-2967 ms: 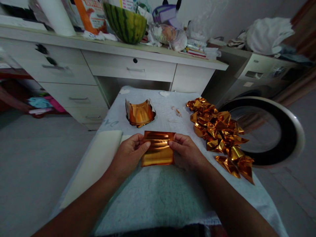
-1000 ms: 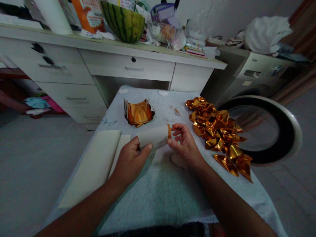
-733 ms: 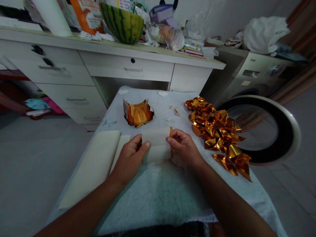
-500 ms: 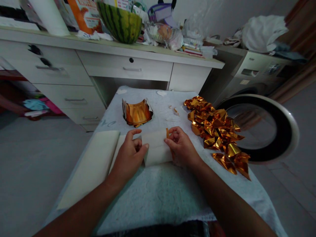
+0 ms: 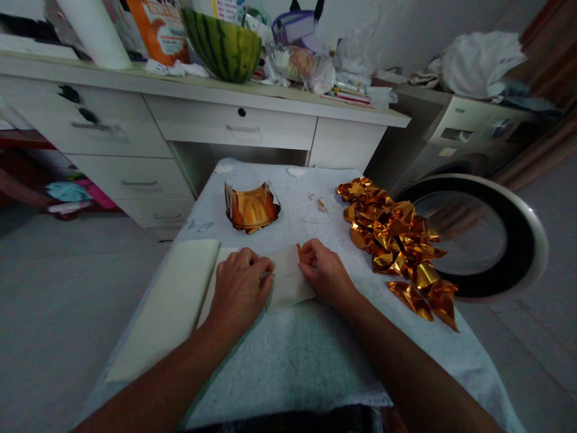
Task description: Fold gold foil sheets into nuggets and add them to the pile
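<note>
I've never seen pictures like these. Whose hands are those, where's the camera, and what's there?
No machine here: you see a person's left hand and right hand, both bare. One camera, worn on that person's head, looks forward and down. The right hand grips a pale sheet at its orange edge; the left hand touches the sheet's other end. On the cloth-covered table stands a curved gold piece, with a heap of gold pieces to the right and a cream pad to the left.

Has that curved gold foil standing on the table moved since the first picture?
No. The curved gold foil sits in the same place relative to the drawer handle; only the whole view has shifted slightly.
</note>
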### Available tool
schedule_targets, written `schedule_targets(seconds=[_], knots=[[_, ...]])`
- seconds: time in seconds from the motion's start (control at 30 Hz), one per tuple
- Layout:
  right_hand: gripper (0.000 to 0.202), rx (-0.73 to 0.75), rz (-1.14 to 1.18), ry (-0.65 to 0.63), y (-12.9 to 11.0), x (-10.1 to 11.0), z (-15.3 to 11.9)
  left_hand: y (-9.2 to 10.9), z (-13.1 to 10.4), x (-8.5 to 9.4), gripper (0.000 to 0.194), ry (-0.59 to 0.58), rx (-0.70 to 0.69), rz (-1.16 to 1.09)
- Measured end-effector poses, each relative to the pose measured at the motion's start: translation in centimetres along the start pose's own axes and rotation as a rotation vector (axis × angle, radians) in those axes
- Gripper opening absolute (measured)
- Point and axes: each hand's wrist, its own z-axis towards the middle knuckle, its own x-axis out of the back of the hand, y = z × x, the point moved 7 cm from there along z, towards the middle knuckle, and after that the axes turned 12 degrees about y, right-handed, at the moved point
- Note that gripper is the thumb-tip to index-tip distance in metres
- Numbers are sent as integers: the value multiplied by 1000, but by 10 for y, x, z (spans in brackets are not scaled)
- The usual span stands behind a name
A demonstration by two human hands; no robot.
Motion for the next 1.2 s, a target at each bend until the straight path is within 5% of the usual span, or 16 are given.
schedule_targets(seconds=[0.1, 0.3, 0.6, 0.97, 1.2], knots=[[18, 60, -74, 7, -2, -2, 0, 5, -1, -6, 22, 17, -84, -91], [17, 69, -28, -62, 0, 4, 1, 14, -10, -26, 37, -160, -204, -273], [30, 180, -89, -326, 3, 25, -5, 16, -11, -26, 40, -164, -230, -236], [41, 241, 66, -441, -13, 27, -9, 18, -12, -24, 37, -201, -236, -270], [14, 298, 189, -414, -19, 16, -8, 21, -10, -24, 31, -242, -201, -369]])
